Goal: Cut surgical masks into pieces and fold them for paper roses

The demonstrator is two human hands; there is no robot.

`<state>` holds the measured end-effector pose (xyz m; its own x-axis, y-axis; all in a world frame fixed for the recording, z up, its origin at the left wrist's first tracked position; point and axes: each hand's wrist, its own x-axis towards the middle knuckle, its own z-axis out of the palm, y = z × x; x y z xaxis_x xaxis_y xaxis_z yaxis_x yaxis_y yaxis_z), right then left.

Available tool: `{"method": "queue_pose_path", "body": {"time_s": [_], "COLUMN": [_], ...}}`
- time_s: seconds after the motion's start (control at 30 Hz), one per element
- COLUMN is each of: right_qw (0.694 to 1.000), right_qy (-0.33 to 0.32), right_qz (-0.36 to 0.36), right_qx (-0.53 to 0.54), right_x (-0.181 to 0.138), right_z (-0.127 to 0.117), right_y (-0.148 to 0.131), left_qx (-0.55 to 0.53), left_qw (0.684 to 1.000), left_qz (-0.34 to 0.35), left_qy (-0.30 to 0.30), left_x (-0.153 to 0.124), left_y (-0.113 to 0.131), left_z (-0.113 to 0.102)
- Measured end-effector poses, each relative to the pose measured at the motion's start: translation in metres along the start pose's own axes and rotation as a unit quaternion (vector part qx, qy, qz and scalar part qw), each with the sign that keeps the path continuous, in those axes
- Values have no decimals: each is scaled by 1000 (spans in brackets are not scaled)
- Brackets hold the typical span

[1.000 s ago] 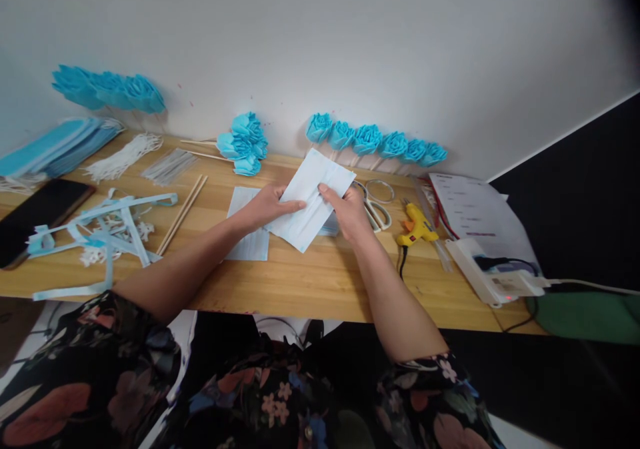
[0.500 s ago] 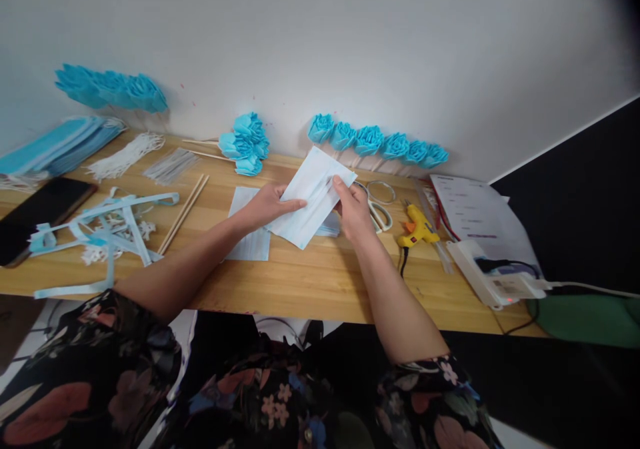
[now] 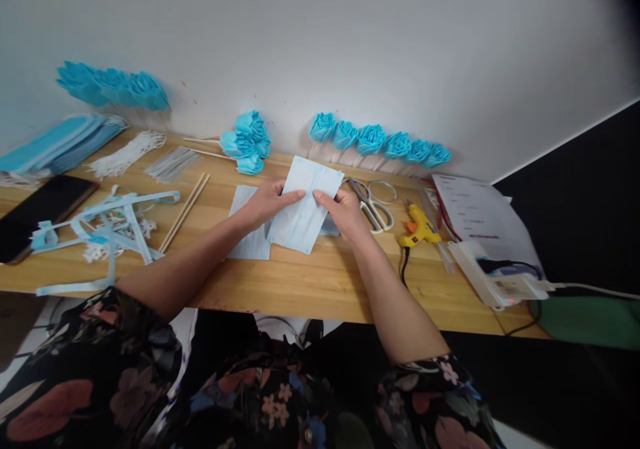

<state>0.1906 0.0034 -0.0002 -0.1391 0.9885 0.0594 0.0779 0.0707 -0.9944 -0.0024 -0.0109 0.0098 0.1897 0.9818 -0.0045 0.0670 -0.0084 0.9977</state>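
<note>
A pale blue face mask sheet (image 3: 303,226), without ear loops, is held up above the table between both hands. My left hand (image 3: 270,204) grips its left side, thumb lying on the front face. My right hand (image 3: 346,210) pinches the right side, thumb likewise on the front; the fingers of both hands are mostly hidden behind the sheet. Beneath my left hand another pale sheet (image 3: 255,248) lies on the wood. More stacked sheets (image 3: 330,226) show partly behind the held one. Scissors (image 3: 379,217) with white handles lie just right of my right hand.
Blue fabric roses (image 3: 371,140) lean along the wall, with another bunch (image 3: 245,144) lying mid-table. At right are a yellow glue gun (image 3: 419,225) and a power strip (image 3: 477,276). Cut strips (image 3: 133,226), wooden sticks (image 3: 185,212), a phone (image 3: 47,212) and stacked masks (image 3: 65,142) occupy the left.
The held sheet has turned more upright and come slightly lower. My right hand has slid left and down along it, bringing both thumbs closer together. More of the scissors shows.
</note>
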Motion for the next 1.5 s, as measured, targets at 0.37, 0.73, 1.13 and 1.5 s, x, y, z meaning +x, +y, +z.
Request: {"method": "queue_pose_path", "body": {"time_s": [0.37, 0.73, 1.13, 1.5], "right_qw": [1000, 1000, 999, 999], "right_qy": [1, -4, -34, -28], "right_qz": [-10, 1, -28, -21], "right_qx": [5, -1, 7, 13], "right_x": [3, 1, 1, 2], "right_z": [-3, -1, -4, -4], "right_y": [0, 0, -6, -5], "left_qx": [-85, -32, -71, -98], "left_qw": [996, 999, 996, 993], "left_qz": [1, -42, -28, -10], "left_qy": [39, 5, 47, 60], "left_x": [3, -2, 1, 3], "left_y": [-1, -1, -3, -3], "left_z": [-1, 4, 2, 1]}}
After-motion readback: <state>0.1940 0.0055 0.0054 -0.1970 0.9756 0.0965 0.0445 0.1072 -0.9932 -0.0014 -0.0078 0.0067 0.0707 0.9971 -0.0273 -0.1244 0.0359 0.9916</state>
